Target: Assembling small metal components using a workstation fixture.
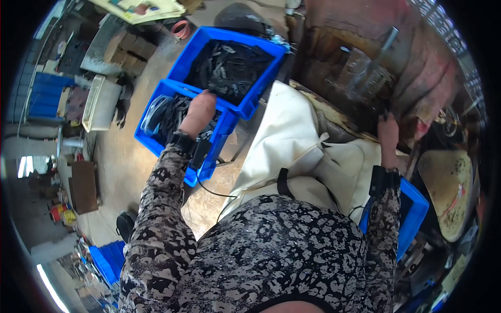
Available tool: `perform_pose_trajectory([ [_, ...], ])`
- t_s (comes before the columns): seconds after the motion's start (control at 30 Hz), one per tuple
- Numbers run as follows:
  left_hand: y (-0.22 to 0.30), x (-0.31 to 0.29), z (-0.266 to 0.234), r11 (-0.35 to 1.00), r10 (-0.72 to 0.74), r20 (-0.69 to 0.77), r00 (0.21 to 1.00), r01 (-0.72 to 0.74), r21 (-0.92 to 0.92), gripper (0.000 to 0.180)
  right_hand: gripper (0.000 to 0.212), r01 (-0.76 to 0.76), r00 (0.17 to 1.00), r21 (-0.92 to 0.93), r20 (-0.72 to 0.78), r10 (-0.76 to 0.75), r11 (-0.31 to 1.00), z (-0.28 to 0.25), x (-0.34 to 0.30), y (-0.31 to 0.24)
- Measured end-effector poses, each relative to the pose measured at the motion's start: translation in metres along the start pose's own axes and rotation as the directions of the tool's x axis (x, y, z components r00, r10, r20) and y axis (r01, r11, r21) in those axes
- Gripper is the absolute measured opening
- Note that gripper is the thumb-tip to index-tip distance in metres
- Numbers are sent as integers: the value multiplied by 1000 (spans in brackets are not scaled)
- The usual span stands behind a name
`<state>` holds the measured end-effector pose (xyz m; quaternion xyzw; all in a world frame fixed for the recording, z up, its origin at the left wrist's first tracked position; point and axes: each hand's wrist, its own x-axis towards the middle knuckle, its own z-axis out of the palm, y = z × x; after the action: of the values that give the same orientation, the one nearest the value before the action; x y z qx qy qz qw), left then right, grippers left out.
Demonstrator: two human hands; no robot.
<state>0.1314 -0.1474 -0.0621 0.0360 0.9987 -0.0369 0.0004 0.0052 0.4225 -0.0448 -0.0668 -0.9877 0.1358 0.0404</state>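
My left hand (200,113) is held over the near blue bin (226,136), close to the rim it shares with the far blue bin (272,50). Its fingers are closed in a pinch, and what they grip, if anything, is too small to make out. Dark flat strips (229,68) fill the far bin, and similar pieces with a coil of clear banding (152,119) lie in the near one. On the right, my right hand (388,136) reaches to the edge of a dirty brown work area (334,62). Its fingers are closed around something dark and unclear.
A white apron (284,117) covers my lap. An upright metal rod (389,39) rises from the work area, beside a reddish cloth (425,62). Another blue bin (416,211) is by my right forearm. A stained pale seat-like pad (446,188) stands at far right.
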Motion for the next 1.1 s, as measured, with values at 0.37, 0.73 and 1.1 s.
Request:
perform_pose_trajectory([
  [0.37,47,63,-44,312,-269,212,939,293,-904,41,20,-466,830,818,536,-154,337,-13,12,27],
  [0.73,237,185,-40,609,131,-533,836,-492,-622,38,31,-420,872,884,456,-179,205,-31,-2,20],
  [1.1,257,181,-34,825,35,-274,961,-182,-534,24,39,-309,942,913,333,-48,265,-8,5,28],
])
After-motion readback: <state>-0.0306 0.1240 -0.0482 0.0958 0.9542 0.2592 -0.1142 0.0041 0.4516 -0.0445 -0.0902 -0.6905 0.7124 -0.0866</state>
